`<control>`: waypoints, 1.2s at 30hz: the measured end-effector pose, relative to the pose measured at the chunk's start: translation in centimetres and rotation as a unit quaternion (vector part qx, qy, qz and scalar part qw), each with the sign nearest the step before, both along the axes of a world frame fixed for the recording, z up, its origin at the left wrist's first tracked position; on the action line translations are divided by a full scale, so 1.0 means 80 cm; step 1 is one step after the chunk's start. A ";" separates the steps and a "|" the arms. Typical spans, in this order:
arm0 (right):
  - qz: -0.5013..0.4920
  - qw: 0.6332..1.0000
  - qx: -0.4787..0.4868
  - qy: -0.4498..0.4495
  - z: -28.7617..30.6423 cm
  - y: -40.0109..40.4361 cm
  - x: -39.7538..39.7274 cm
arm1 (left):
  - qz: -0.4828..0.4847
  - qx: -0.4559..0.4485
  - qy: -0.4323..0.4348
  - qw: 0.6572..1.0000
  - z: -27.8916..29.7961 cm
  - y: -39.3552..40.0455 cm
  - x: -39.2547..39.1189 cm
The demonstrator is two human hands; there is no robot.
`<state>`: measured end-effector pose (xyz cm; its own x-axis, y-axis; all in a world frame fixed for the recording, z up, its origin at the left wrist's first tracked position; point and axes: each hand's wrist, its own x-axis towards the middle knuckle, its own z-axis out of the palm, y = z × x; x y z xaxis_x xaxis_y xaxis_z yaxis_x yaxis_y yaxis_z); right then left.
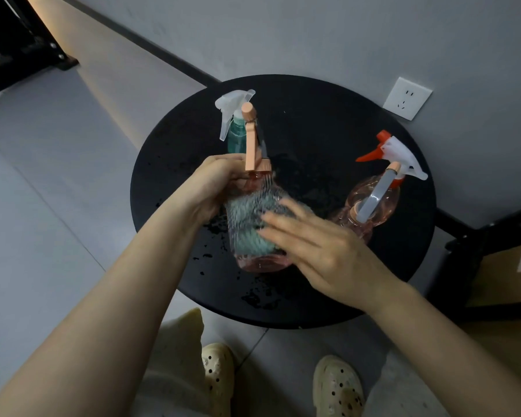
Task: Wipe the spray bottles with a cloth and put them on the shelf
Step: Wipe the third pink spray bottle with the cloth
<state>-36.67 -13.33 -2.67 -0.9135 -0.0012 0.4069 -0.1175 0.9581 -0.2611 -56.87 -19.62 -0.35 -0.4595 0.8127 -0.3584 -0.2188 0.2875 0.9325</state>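
Left hand (214,188): closed around the neck of the pink spray bottle (257,236), just under its peach pump head, holding it above the round black table (169,164).
Right hand (322,245): fingers spread flat, pressing the teal cloth (247,218) against the bottle's side.
Other bottles: a teal bottle (235,136) stands behind; a second pink bottle (373,200) with orange-and-white trigger stands to the right.
Table surface: speckled with droplets.
Writing: no readable label or brand on any bottle.
Wall: white socket (407,98).
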 end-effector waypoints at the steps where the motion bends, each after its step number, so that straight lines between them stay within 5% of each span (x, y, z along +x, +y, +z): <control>1: 0.022 0.999 0.026 0.000 -0.004 -0.002 0.006 | 0.003 -0.003 0.011 1.000 0.002 -0.001 -0.001; 8: 0.073 0.994 0.084 0.006 -0.011 0.001 0.013 | 0.002 -0.002 0.025 1.000 0.008 -0.001 -0.002; 17: -0.083 0.979 -0.185 0.008 0.010 0.011 -0.018 | -0.038 -0.014 -0.018 0.999 0.003 0.001 0.009; 29: 0.073 0.993 0.092 0.011 -0.012 -0.007 0.020 | 0.018 0.004 -0.003 1.000 0.016 -0.003 0.001; 36: -0.008 0.999 -0.020 0.031 0.007 -0.001 -0.007 | -0.033 0.002 -0.029 0.999 0.012 0.002 0.007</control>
